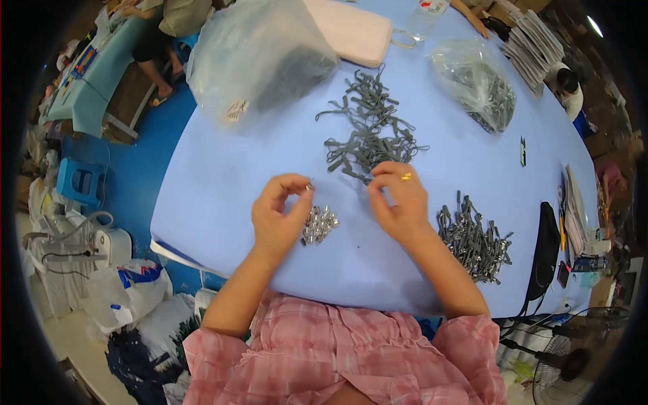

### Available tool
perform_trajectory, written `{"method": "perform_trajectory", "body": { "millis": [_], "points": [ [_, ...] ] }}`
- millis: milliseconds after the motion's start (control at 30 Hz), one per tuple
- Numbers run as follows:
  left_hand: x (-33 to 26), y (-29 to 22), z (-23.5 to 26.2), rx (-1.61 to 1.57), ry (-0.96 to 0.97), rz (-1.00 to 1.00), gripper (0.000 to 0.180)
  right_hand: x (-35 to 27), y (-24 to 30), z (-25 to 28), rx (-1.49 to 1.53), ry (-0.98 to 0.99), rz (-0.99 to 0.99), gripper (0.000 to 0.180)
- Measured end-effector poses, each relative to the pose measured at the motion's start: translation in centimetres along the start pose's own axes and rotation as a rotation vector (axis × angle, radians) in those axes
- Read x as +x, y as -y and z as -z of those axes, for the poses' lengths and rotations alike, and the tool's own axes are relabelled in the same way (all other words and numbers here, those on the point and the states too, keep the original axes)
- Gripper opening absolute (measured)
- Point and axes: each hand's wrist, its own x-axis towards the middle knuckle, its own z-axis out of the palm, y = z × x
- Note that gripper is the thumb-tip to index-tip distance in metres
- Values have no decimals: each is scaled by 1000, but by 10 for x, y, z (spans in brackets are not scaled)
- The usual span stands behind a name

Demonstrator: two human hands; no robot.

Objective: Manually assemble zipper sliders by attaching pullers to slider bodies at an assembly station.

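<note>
My left hand (pixel 278 212) is closed in a pinch on a small silver metal piece, which looks like a zipper slider (pixel 309 187). Just below it lies a little heap of similar silver sliders (pixel 319 225). My right hand (pixel 403 206), with a gold ring on one finger, pinches the end of a dark grey cord zipper pull at the near edge of a loose pile of pulls (pixel 374 128). The fingers partly hide that pull. Right of my right forearm, a second pile (pixel 476 239) holds grey pulls with silver metal pieces among them.
A blue-covered table (pixel 223 175) carries a large clear plastic bag (pixel 260 64), a pale pink case (pixel 354 30) and another bag of dark pieces (pixel 476 81). A black strap-like item (pixel 544 246) lies right. A fan (pixel 567 364) stands lower right; other people are beyond the table.
</note>
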Motion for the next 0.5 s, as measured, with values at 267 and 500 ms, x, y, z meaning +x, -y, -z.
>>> {"method": "perform_trajectory", "body": {
  "millis": [267, 500],
  "points": [
    [-16, -21, 6, -286, 87, 340, 18, -27, 6, 21, 982, -46, -736, 10],
    [-42, -25, -14, -460, 163, 455, 18, -41, 67, 10, 1235, -133, -869, 14]
  ]
}}
